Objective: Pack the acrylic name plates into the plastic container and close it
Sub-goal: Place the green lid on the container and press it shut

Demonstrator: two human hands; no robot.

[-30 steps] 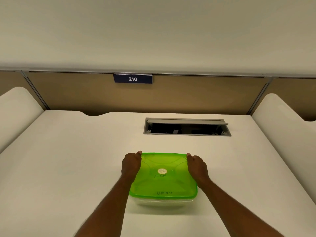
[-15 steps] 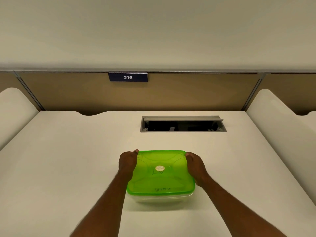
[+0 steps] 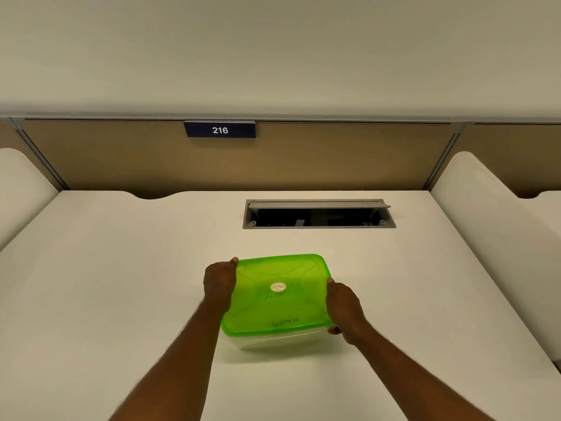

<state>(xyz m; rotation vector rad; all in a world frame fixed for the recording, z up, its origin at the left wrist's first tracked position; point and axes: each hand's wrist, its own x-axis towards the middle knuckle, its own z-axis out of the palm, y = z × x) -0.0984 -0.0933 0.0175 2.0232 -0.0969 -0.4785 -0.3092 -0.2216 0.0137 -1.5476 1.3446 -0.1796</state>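
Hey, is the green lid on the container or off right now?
On. The green lid covers the container, both hands gripping its sides; full sealing: cannot tell.

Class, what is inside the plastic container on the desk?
Contents are hidden: the green lid covers the plastic container, whose cloudy wall shows nothing definite. Left hand and right hand hold its sides.

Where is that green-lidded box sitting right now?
In the head view, the plastic container with its green lid sits near the middle of the white desk, between the left hand and right hand, in front of the open cable hatch.
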